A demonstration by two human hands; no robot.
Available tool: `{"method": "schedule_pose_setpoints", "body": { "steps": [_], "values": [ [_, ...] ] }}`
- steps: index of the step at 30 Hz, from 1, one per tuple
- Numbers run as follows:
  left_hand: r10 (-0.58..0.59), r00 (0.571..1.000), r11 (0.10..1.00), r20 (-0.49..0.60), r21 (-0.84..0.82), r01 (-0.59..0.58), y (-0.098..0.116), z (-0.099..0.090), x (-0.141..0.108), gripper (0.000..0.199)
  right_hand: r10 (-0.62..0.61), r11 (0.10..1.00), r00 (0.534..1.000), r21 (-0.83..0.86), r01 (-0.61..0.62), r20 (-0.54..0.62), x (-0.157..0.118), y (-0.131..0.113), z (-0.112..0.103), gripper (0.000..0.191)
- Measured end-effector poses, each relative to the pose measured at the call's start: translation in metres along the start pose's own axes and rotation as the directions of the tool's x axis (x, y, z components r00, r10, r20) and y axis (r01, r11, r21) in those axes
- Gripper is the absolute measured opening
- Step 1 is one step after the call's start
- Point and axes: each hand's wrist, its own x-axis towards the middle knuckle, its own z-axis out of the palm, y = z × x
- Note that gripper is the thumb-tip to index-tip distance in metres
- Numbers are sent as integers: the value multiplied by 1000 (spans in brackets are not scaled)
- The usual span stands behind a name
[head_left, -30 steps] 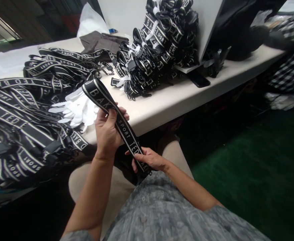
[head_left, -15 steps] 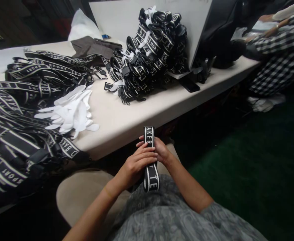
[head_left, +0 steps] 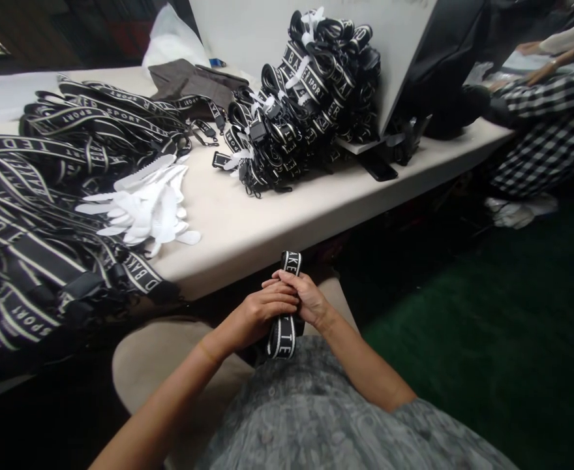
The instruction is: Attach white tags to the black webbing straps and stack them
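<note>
A folded black strap (head_left: 283, 337) with white lettering and edge stripes is held above my lap, its length running away from me. My left hand (head_left: 270, 307) wraps over its middle from the left, fingers lying across it. From the right, my right hand (head_left: 307, 295) grips the same strap, its thumb over the far part and touching the left fingers. The fingers hide the middle of the strap. Beyond my hands, on the table, lie a heap of white strips (head_left: 145, 209) and a tall pile of bundled straps (head_left: 311, 98) with white ties.
Loose straps (head_left: 27, 241) cover the left of the pale table (head_left: 228, 228). A dark cloth (head_left: 189, 81) and a white bag (head_left: 172, 39) lie behind. A phone (head_left: 377, 166) sits near the edge, beside an upright white panel (head_left: 404, 59). Another person's checkered sleeve (head_left: 551, 91) is at right.
My right hand has come over the top of the strap, with its thumb now across it. The strap's near end has shifted slightly left and tilted. The view has shifted a little.
</note>
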Motion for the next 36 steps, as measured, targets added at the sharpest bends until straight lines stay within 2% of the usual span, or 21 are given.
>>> {"method": "schedule_pose_setpoints", "body": {
  "steps": [2,3,4,5,6,7,9,13,15,16,17,18,21,23,26,29,31,33,35,36],
  "values": [
    [-68,977,998,-200,-11,67,3,0,0,29,-50,998,998,32,51,-45,1,-1,2,33],
    [-143,933,989,-329,-23,144,4,0,1,27,-73,996,996,41,75,-49,2,-3,4,32],
    [-236,870,971,-432,-63,232,5,0,2,27,-95,994,995,48,97,-42,2,-5,7,33],
    [-335,812,942,-478,-138,307,6,0,5,32,-121,991,992,49,122,-27,2,-8,10,35],
    [-424,777,906,-465,-232,355,6,1,9,42,-155,987,988,41,156,-10,2,-11,13,36],
    [-494,768,865,-408,-323,385,6,1,13,55,-202,979,979,20,202,0,2,-13,17,37],
    [-552,786,804,-279,-430,411,5,2,23,68,-326,944,945,-56,325,-8,1,-18,25,35],
    [-551,809,808,-203,-372,457,5,12,34,69,-557,811,829,-246,531,-50,2,-25,31,30],
    [-533,829,827,-169,-311,469,6,19,36,73,-652,728,757,-324,605,-52,3,-28,29,31],
    [-527,833,837,-166,-271,475,7,23,35,72,-673,704,738,-349,619,-50,5,-29,27,31],
    [-521,835,847,-176,-230,479,7,26,35,68,-672,705,739,-356,613,-58,7,-30,25,32],
    [-514,836,855,-192,-190,483,7,28,34,64,-646,734,760,-337,590,-75,9,-31,23,32],
    [-498,844,865,-198,-38,501,3,29,31,47,-473,879,870,-142,455,-141,17,-35,19,29],
    [-489,851,846,-193,134,517,0,24,30,41,-362,928,916,26,372,-171,22,-38,18,19],
    [-489,856,777,-165,364,514,-1,12,33,34,-244,943,956,188,273,-164,30,-44,19,17],
    [-504,863,771,-43,428,471,-1,-7,41,30,-216,936,972,264,234,-97,35,-49,21,24],
    [-500,865,811,44,373,450,-3,-23,44,40,-221,926,973,299,230,-64,36,-52,23,23],
    [-496,862,860,107,198,470,-5,-38,46,47,-230,910,972,346,229,-40,35,-54,28,22],
    [-512,843,838,167,-120,533,-5,-49,45,45,-250,881,968,412,232,-11,34,-57,34,25],
    [-520,830,769,201,-314,557,-4,-53,44,47,-263,863,965,447,234,3,34,-59,37,28]
  ]
}}
